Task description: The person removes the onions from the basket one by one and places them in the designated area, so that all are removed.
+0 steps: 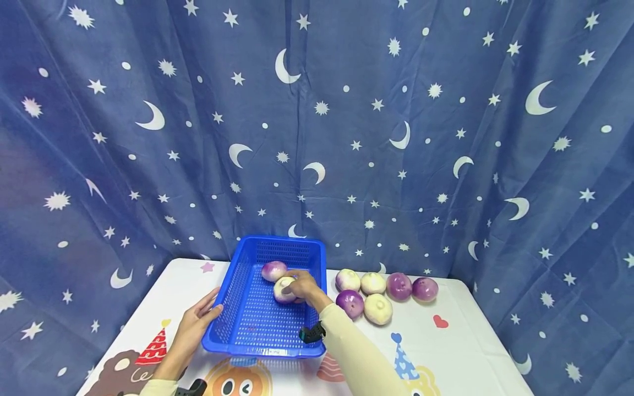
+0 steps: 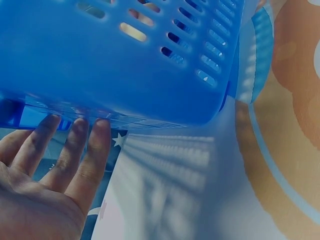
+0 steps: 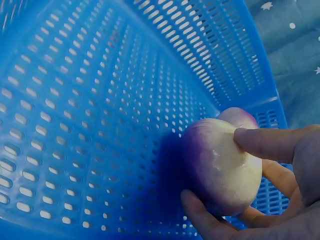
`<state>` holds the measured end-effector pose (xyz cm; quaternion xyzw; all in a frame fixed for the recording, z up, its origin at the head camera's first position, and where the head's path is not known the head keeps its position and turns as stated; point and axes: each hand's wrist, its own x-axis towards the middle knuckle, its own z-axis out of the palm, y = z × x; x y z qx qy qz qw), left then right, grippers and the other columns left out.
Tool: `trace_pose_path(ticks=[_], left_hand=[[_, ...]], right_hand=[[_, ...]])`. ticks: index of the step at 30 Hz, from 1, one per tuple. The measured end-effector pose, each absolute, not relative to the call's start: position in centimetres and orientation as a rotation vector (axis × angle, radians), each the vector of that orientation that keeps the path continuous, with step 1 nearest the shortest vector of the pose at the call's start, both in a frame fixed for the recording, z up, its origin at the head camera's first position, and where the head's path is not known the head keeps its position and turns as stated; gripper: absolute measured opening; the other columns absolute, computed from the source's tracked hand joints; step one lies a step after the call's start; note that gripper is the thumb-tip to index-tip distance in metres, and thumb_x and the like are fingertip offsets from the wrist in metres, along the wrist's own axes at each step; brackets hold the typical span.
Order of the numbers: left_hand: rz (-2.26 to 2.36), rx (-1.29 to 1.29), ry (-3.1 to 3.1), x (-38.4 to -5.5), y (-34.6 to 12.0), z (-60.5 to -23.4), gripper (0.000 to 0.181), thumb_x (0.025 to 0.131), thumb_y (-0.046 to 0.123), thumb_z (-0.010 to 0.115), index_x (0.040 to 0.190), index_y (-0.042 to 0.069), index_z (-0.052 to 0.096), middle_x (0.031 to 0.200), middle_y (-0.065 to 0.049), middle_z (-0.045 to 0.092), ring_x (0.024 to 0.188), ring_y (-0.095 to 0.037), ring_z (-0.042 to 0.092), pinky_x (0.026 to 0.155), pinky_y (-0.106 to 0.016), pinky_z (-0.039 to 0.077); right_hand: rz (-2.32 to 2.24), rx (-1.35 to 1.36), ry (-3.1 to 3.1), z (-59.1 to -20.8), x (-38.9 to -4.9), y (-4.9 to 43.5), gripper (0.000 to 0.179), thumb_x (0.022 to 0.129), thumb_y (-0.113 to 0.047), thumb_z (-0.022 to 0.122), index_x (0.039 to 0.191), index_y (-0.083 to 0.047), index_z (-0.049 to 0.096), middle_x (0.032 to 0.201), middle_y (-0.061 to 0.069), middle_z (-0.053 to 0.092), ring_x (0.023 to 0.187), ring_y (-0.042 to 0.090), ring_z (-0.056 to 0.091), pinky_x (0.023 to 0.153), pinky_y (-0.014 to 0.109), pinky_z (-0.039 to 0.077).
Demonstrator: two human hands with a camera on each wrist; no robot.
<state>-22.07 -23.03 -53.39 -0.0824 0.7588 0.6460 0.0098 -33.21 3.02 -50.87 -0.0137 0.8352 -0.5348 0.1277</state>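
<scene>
In the head view, a blue perforated plastic basket (image 1: 267,352) stands on the table, tilted slightly. My right hand (image 1: 303,287) reaches inside it and holds a white-and-purple turnip (image 3: 217,165); thumb and fingers lie around it in the right wrist view. Just behind that one, a second turnip (image 1: 273,270) rests in the basket and is partly covered in the right wrist view. At the basket's left side is my left hand (image 1: 190,330). Its fingers look mostly straight in the left wrist view, with the fingertips touching the outer wall.
To the right of the basket lie several more turnips (image 1: 378,309) in a loose group, some purple side up, others pale. The white tablecloth (image 1: 460,341) carries cartoon prints. Behind the table hangs a blue curtain (image 1: 342,137) with moons and stars.
</scene>
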Motion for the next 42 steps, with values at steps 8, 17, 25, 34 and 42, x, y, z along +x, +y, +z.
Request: trace_pose_path(ticks=[8,17,25,34,42], left_hand=[[2.029,-0.26,2.345,-22.0,-23.0,-53.5,0.064,0.098,0.037,0.06,0.154,0.02,0.034,0.155,-0.011,0.041,0.096,0.024,0.049,0.086,-0.004,0.039],[2.037,-0.249,2.34,-22.1,-23.1,-53.5,0.064,0.098,0.036,0.06,0.154,0.02,0.033,0.155,-0.011,0.041,0.097,0.024,0.05,0.086,-0.004,0.039],[2.025,-0.261,2.352,-22.0,-23.1,-53.5,0.064,0.098,0.037,0.059,0.154,0.02,0.034,0.154,-0.011,0.041,0.097,0.024,0.05,0.086,-0.004,0.039],[2.068,-0.251,2.326,-22.1,-23.1,-53.4,0.063,0.098,0.033,0.06,0.154,0.017,0.034,0.155,-0.014,0.039,0.096,0.024,0.05,0.085,-0.005,0.041],[2.055,-0.266,2.329,-22.1,-23.1,-53.4,0.063,0.098,0.033,0.06,0.154,0.018,0.034,0.155,-0.014,0.04,0.095,0.024,0.05,0.084,-0.005,0.041]], right_hand=[[-1.59,-0.067,2.361,-50.5,-32.7,2.9,0.054,0.075,0.004,0.074,0.127,-0.009,0.064,0.116,0.015,0.063,0.087,0.02,0.062,0.071,0.043,0.059],[-1.631,-0.154,2.282,-49.4,-32.2,3.2,0.052,0.076,0.004,0.074,0.126,-0.01,0.064,0.115,0.012,0.061,0.081,0.018,0.061,0.069,0.04,0.059],[-1.783,-0.214,2.144,-47.4,-31.5,3.9,0.05,0.077,0.004,0.075,0.125,-0.01,0.065,0.12,0.014,0.056,0.089,0.02,0.061,0.071,0.04,0.06],[-1.883,-0.298,2.04,-46.1,-30.1,5.0,0.048,0.08,0.003,0.072,0.125,-0.01,0.064,0.122,0.016,0.054,0.093,0.022,0.063,0.077,0.045,0.06],[-1.902,-0.343,2.034,-45.2,-28.6,6.1,0.049,0.08,0.001,0.073,0.125,-0.015,0.065,0.127,0.015,0.052,0.098,0.021,0.062,0.078,0.041,0.06]])
